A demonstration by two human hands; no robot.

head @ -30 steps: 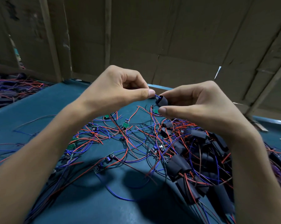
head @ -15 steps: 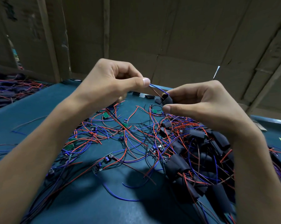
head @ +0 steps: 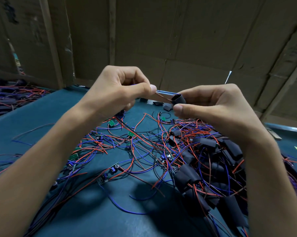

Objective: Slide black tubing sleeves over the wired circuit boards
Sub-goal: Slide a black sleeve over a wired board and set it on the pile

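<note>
- Near right on my teal table [head: 16, 127]: finished sleeved boards [head: 187, 177], piled aside.
- Centre: bare circuit boards [head: 130, 134] waiting among loose wires.
- Beyond, raised: my left hand [head: 120, 89] pinches the wires [head: 163, 94] taut; my right hand [head: 212, 105] grips the black sleeve [head: 178, 99], mouth facing them.

A teal surface [head: 96, 218] carried a tangle of red, blue and black wires [head: 144, 151] with small green circuit boards [head: 111, 123] scattered on its left. On its right lay a heap of black-sleeved boards [head: 187, 177], with loose black tubing pieces [head: 167, 107] near the far edge.
</note>
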